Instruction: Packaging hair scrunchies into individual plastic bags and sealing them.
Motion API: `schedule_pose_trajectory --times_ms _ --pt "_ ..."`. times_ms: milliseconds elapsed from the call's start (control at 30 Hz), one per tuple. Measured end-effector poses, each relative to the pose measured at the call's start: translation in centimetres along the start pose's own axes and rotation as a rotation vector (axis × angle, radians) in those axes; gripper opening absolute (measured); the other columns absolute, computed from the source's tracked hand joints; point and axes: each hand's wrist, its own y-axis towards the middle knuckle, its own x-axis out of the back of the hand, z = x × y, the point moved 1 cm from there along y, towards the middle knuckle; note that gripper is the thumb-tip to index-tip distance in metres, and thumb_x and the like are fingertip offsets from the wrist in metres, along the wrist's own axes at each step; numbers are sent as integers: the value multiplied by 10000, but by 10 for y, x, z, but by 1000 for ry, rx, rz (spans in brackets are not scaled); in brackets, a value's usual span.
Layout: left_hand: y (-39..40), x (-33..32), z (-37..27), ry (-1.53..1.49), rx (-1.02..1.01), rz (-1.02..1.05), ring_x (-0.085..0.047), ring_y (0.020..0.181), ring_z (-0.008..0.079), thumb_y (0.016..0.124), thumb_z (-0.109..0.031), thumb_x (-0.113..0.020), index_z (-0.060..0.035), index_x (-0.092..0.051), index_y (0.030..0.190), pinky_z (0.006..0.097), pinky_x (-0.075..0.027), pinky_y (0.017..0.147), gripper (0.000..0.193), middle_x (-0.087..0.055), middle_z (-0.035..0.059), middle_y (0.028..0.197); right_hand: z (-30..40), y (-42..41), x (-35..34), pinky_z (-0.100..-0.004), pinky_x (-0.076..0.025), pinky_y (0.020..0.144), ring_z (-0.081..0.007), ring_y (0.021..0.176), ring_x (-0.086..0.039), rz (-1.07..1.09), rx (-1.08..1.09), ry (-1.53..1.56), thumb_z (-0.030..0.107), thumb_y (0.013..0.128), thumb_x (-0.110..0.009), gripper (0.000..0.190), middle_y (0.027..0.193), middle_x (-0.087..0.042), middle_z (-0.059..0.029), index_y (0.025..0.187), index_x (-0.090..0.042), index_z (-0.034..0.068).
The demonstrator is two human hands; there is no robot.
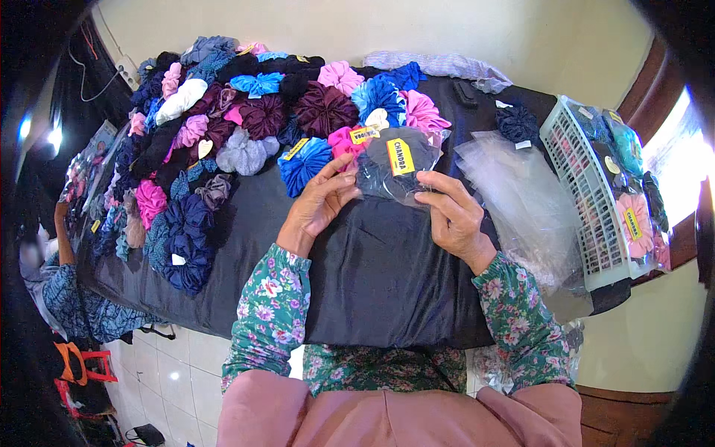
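Between my two hands is a clear plastic bag (366, 181) with a dark grey fabric scrunchie (377, 159) inside. A yellow tag (399, 157) bearing writing shows on its front. My left hand (329, 195) has thumb and fingertips at the bag's left edge. My right hand (453, 215) pinches the bag's lower right side. Just beyond the bag lies a bright pink scrunchie (342, 143), partly hidden, and to the left a blue tie-dyed scrunchie (307, 170) with a yellow tag.
Scrunchies of several colours, such as a maroon one (325, 109), crowd the black-covered table (357, 279). To the right are a stack of clear plastic bags (514, 195), a navy scrunchie (516, 124) and a white plastic basket (586, 207) of bagged scrunchies. Another person (84, 296) is at far left.
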Motion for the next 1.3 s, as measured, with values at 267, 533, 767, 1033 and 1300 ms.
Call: schedule_pose_trajectory --times_ms 267,533,767,1033,1300 --pt "2 2 10 -38 116 -81 -632 856 122 834 -103 -659 -60 -582 1147 253 -539 696 325 -645 17 978 -2 -4 -2 -330 -528 741 -292 889 -641 74 28 80 -136 697 -550 158 1034 -628 -151 804 -609 -35" --pt "3 0 7 -151 -50 -81 -621 874 130 841 -34 -628 -93 -552 1149 281 -515 762 322 -639 13 993 -2 3 -3 -320 -507 814 -284 977 -612 23 -109 63 -111 744 -537 245 1140 -580 -166 963 -613 -34" --pt "-4 -7 -2 -201 -195 -156 -611 898 126 838 -7 -621 -101 -568 1098 272 -505 796 282 -631 16 992 -19 -13 -13 -253 -485 742 -105 861 -574 20 -856 660 78 862 -587 405 1075 -569 -107 1242 -490 -20" --pt "-1 -5 11 28 -138 -128 -585 846 104 815 -45 -665 -96 -506 1219 252 -506 766 437 -561 17 1029 -16 -9 -12 -249 -480 716 -118 823 -589 19 -934 847 42 856 -566 524 944 -614 -77 1342 -377 -7" --pt "-7 -21 0 145 -165 -11 -583 923 160 896 -216 -549 -75 -425 1330 300 -479 847 473 -555 23 1043 -23 -10 -9 -229 -462 716 -110 801 -575 -49 -791 715 -86 807 -489 416 938 -577 -48 1212 -538 -4"
